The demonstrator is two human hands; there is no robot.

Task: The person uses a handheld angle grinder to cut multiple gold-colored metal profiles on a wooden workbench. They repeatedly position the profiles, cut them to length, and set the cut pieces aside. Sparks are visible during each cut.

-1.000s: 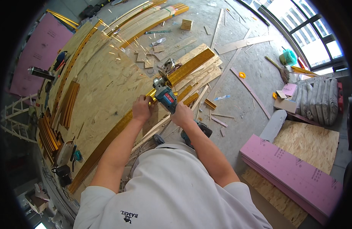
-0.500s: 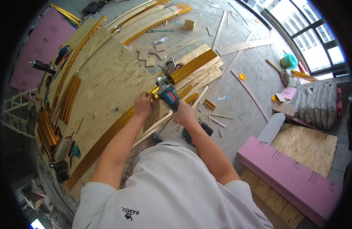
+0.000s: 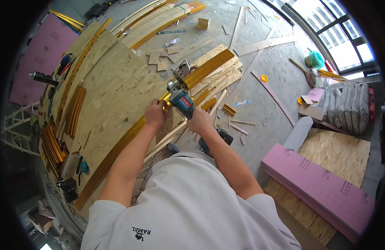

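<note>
In my right hand is a teal and grey angle grinder, gripped round its body. Its round disc stands at the top face of a long gold trim strip; whether the disc touches the strip I cannot tell. Just left of the grinder's head, my left hand is closed over the same strip. The strip runs from the lower left up to the right, lying across an OSB board. Its far end extends over stacked pale wood pieces.
Another teal and black power tool lies by my right forearm. Short gold offcuts and wood strips litter the floor. Pink foam boards are stacked at the right, near filled grey bags. More brown-gold strips rest on the OSB.
The view has shifted slightly. Both hands keep their grip, and the grinder stays at about the same spot along the gold strip.
</note>
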